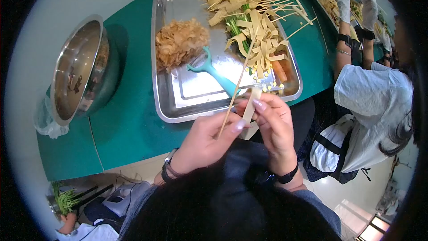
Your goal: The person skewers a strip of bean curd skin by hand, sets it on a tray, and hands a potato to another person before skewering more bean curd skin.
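Note:
A thin wooden skewer (240, 79) is held in my left hand (210, 139), its tip pointing up over the tray. My right hand (276, 127) pinches a pale flat strip (252, 105) between thumb and fingers, close beside the skewer. Both hands are at the near edge of the metal tray (178, 118). Inside it lie a teal peeler-shaped tool (216, 71), a heap of brown shavings (180, 42), skewered pale strips (263, 40), green stalks (236, 29), small yellow pieces (263, 80) and an orange carrot-like piece (280, 70).
A steel bowl (100, 71) stands on the green table (129, 145) at the left, with a clear plastic bag (49, 116) beside it. At the right, a person with gloved hands (342, 0) works at another tray. Greens (66, 200) are at lower left.

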Demonstrator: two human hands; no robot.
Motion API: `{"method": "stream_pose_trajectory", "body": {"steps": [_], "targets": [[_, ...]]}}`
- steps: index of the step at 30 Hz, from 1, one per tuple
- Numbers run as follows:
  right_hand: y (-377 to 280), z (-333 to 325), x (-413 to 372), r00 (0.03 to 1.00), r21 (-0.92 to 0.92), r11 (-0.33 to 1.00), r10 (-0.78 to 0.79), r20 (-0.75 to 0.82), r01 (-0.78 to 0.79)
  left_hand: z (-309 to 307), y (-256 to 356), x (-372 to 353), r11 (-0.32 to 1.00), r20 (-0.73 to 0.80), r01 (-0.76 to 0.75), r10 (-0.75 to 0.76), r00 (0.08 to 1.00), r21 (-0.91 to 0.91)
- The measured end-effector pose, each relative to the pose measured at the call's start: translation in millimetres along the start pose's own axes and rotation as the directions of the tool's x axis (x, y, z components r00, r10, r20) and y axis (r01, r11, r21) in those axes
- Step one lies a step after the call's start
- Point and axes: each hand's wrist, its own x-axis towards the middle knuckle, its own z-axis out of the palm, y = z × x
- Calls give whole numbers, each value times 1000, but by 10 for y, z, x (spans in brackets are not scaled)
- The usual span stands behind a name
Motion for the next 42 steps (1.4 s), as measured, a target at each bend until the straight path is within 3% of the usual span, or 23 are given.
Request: {"method": "stream_pose_trajectory", "body": {"steps": [3,6,12,15,21,24,27,42], "targets": [[-108,-9,76,995,-11,997,-79,-56,78,-72,-44,-55,987,97,150,-144,985,-56],[-160,-57,173,972,-31,979,-201,-123,199,18,-111,-66,986,97,24,-8,995,-165],[-310,-66,260,931,-55,945,-327,-160,322,-2,-112,-128,938,326,262,-180,928,-227],[-319,-68,275,908,-96,930,-368,-199,356,54,-202,-138,966,312,131,-56,948,-224],[-359,-45,259,888,-149,907,-418,-194,394,15,-179,-129,962,415,218,-132,900,-166],[-371,-28,246,886,-153,902,-428,-180,404,43,-153,-107,968,386,150,-62,920,-202],[-367,-18,237,881,-159,895,-440,-170,417,28,-135,-98,961,415,208,-117,902,-181],[-352,-19,212,857,-228,863,-490,-160,451,50,-121,-107,966,368,200,-128,921,-165]]}}
